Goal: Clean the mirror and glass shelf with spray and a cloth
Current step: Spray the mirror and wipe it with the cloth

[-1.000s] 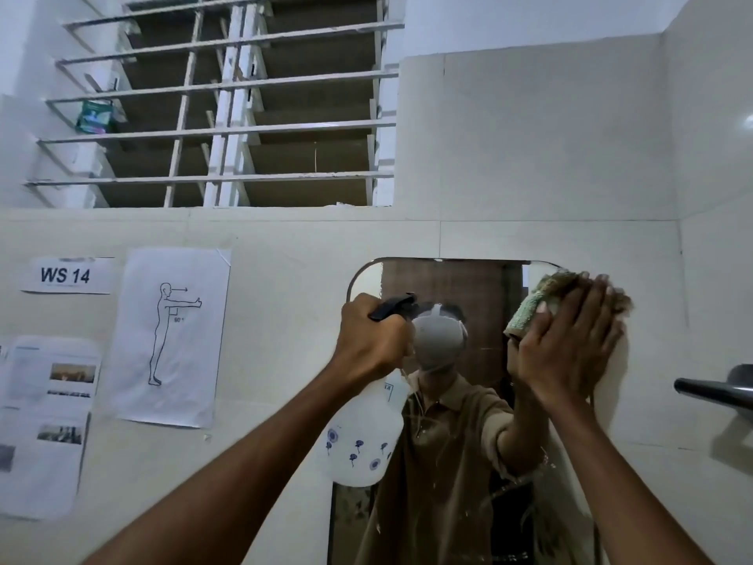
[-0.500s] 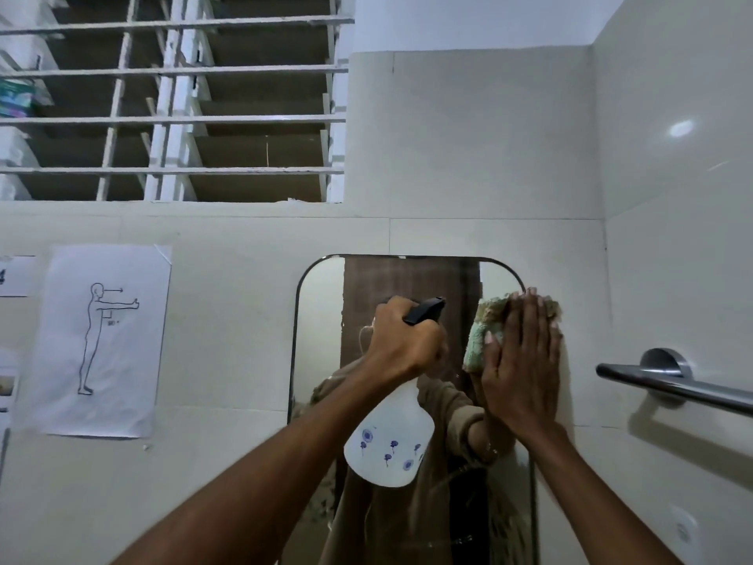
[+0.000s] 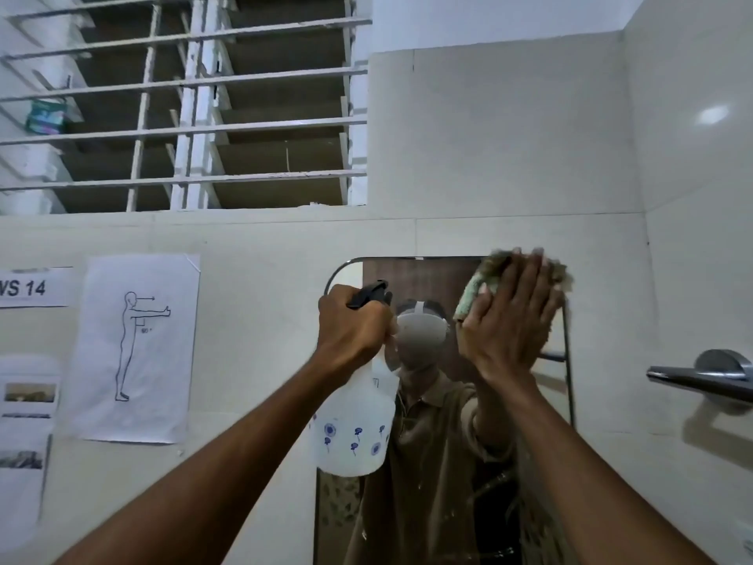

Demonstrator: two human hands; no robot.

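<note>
While the right hand point(image 3: 511, 320) lies flat with fingers spread, pressing the green-and-tan cloth point(image 3: 481, 289) against the upper right corner of the mirror point(image 3: 428, 279), the left hand point(image 3: 354, 324) is wrapped tight around the neck of the spray bottle point(image 3: 352, 434), which hangs below the fist in front of the mirror's left part, its black trigger head poking out above the knuckles. The bottle is translucent white with small blue flower prints. On the pale tiled wall point(image 3: 509, 148) to the left hang a sign point(image 3: 28, 287) reading "WS 14" and a paper sheet point(image 3: 134, 348) with a standing figure, a barred window point(image 3: 183, 104) sits above, and a metal bar point(image 3: 705, 379) sticks out at right.
</note>
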